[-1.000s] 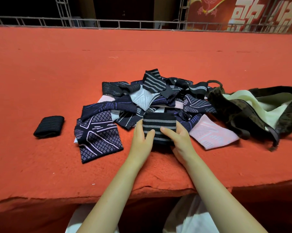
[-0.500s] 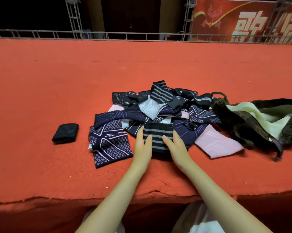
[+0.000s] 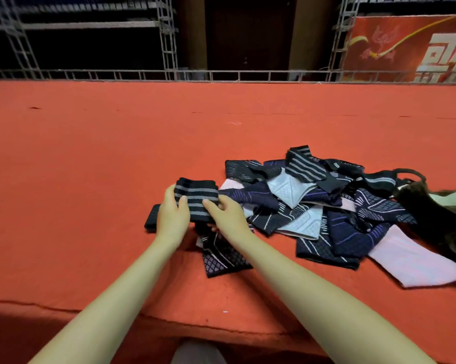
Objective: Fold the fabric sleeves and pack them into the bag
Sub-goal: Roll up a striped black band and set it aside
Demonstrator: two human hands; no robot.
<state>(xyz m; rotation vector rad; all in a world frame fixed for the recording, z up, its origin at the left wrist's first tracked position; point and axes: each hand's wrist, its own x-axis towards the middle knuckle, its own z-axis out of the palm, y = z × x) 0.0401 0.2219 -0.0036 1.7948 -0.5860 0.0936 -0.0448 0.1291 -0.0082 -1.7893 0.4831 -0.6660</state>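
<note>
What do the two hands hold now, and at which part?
Both hold one folded striped sleeve: the left hand grips its left end, the right hand its right end, above a black folded sleeve.

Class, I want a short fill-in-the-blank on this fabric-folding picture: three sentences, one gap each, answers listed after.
1. Both hands, left hand and right hand, hold a folded black sleeve with ____ stripes.
2. The loose sleeve pile lies on a ____ cloth.
3. The bag sits at the pile's ____ side.

Answers: grey; red; right
</note>
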